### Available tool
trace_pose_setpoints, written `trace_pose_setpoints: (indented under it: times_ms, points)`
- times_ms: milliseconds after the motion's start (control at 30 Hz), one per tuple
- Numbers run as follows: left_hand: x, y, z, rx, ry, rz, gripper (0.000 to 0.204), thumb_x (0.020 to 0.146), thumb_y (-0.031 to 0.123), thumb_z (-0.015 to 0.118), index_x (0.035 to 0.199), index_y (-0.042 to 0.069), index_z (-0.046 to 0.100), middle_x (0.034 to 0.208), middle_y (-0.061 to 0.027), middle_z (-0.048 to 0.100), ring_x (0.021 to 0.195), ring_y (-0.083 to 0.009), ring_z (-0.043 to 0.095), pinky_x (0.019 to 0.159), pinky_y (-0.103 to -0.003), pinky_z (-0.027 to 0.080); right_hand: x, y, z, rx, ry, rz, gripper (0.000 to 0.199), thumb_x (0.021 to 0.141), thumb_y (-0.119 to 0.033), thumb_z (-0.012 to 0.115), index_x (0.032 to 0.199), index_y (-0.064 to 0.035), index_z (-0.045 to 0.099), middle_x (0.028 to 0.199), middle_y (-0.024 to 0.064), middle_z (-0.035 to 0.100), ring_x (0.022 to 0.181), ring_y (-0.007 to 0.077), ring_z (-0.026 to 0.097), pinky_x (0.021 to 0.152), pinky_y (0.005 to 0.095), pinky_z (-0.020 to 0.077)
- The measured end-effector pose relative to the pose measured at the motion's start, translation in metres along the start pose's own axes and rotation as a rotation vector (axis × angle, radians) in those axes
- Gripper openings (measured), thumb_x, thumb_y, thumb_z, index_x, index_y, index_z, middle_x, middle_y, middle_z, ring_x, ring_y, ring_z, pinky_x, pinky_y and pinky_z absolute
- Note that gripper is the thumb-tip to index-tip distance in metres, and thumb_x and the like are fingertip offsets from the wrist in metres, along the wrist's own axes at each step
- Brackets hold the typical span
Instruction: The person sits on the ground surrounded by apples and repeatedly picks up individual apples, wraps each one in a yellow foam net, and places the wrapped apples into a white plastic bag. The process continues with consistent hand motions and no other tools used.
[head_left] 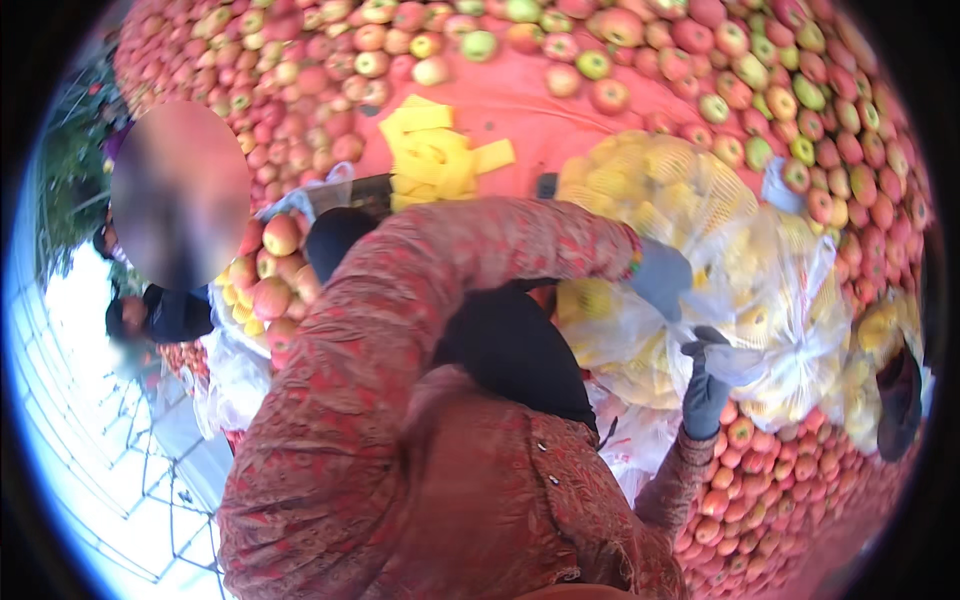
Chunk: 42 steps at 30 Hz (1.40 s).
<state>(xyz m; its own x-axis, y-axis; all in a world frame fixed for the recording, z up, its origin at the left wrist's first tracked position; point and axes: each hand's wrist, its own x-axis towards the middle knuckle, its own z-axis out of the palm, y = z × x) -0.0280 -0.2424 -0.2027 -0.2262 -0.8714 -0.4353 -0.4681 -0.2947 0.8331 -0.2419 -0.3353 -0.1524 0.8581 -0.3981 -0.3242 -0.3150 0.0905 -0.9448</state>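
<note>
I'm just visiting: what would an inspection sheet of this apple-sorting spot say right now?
Surface: red ground sheet, bare in the middle, ringed by loose apples.
Job's things: big clear bag of yellow foam nets, neck gathered.
Clutter: loose yellow foam sleeves; a bag of apples at left.
Grippers: left hand gloved grey, resting on the bag; right hand gloved grey, closed on the bag's neck.
Cables: nothing seen.
Surroundings: another person at left; pale netting at lower left.
</note>
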Motion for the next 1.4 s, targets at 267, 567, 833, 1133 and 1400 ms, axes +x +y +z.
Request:
trace_pose_setpoints:
  times_ms: [267,567,833,1133,1400]
  points:
    - [-0.022,0.042,0.073,0.251,0.406,-0.132,0.032,0.082,0.035,0.052,0.078,0.009,0.069,0.076,-0.017,0.066,0.073,-0.0355,0.063,0.063,-0.045,0.051,0.034,-0.04,-0.033,-0.176,-0.468,-0.054,0.038,0.087,-0.007,0.051,0.123,0.0036,0.046,0.116,0.0122,0.054,0.106,0.0267,0.052,0.094,0.0354,0.0397]
    - [-0.041,0.054,0.082,0.133,0.597,-0.088,0.035,0.084,0.036,0.047,0.078,0.009,0.069,0.077,-0.0163,0.066,0.072,-0.0359,0.063,0.061,-0.047,0.051,0.064,0.014,-0.026,-0.841,-0.43,-0.087,0.043,0.085,-0.01,0.054,0.125,0.0018,0.045,0.123,0.0141,0.05,0.11,0.0224,0.049,0.091,0.0326,0.0407]
    - [-0.047,0.046,0.079,0.017,0.716,-0.057,0.036,0.084,0.037,0.047,0.079,0.009,0.068,0.078,-0.0164,0.066,0.072,-0.0361,0.063,0.062,-0.046,0.051,0.064,0.02,-0.028,-0.688,-0.386,0.017,0.046,0.083,-0.015,0.06,0.123,0.0016,0.046,0.122,0.0143,0.051,0.105,0.023,0.051,0.086,0.0345,0.0428]
    - [-0.036,0.032,0.076,-0.155,0.762,-0.13,0.037,0.083,0.038,0.048,0.082,0.008,0.068,0.079,-0.0185,0.065,0.074,-0.0367,0.063,0.065,-0.046,0.051,0.053,-0.008,0.002,-0.864,-0.298,-0.285,0.05,0.081,-0.02,0.067,0.121,0.0014,0.048,0.121,0.0146,0.053,0.1,0.0237,0.053,0.081,0.0365,0.0452]
    - [-0.031,0.021,0.062,-0.168,0.631,-0.225,0.037,0.079,0.039,0.052,0.087,0.007,0.068,0.083,-0.02,0.065,0.081,-0.0354,0.063,0.07,-0.045,0.049,0.024,0.05,0.04,-0.211,0.021,-0.137,0.027,0.093,-0.024,0.048,0.096,0.0015,0.056,0.085,0.0053,0.057,0.067,0.0145,0.048,0.062,0.0268,0.04]
